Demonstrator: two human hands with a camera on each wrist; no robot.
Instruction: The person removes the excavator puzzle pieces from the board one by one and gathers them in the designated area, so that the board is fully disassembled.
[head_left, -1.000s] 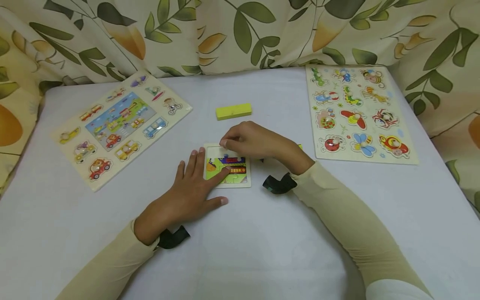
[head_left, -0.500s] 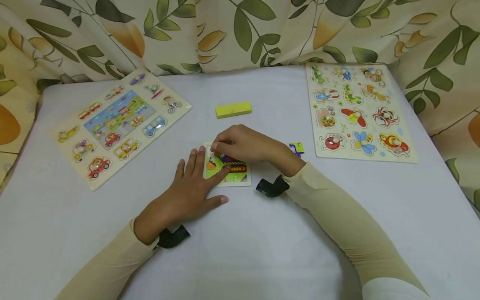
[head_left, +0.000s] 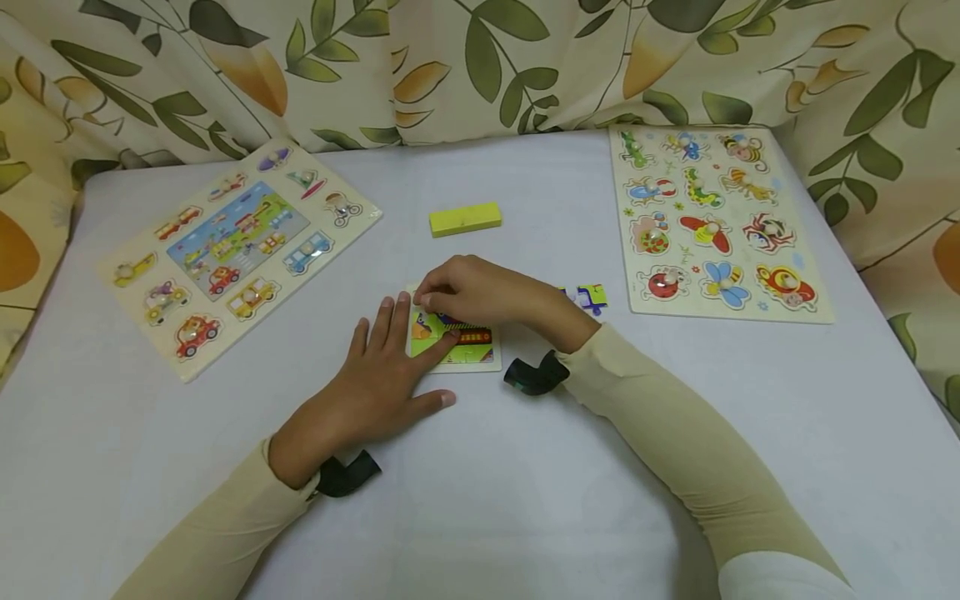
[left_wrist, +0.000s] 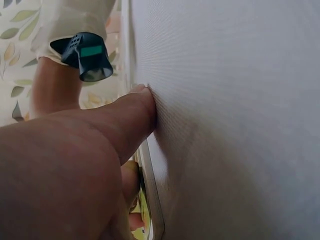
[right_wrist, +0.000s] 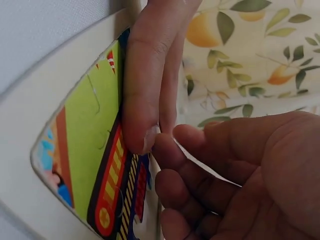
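A small jigsaw board (head_left: 491, 360) with a light frame lies mid-table, showing green, red and yellow-black striped pieces. My left hand (head_left: 378, 379) lies flat with spread fingers at its left side, index finger across the picture; its thumb rests on the cloth. My right hand (head_left: 487, 292) is over the board's upper part, thumb and curled fingers together at the top left corner. In the right wrist view its fingertips (right_wrist: 172, 187) are right by the left hand's fingers; I cannot tell whether they pinch a piece. A loose purple-and-green jigsaw piece (head_left: 592, 298) lies right of the board.
Behind the board lies a yellow block (head_left: 465, 219). A vehicle peg puzzle (head_left: 240, 250) lies angled at the left, an insect peg puzzle (head_left: 723, 225) at the right. Another loose piece (head_left: 561, 289) shows partly beside the right wrist. A leaf-patterned curtain (head_left: 480, 67) hangs behind.
My right hand has slid left along the board's top edge to its left corner, uncovering loose pieces at the right. My left hand stays in place.
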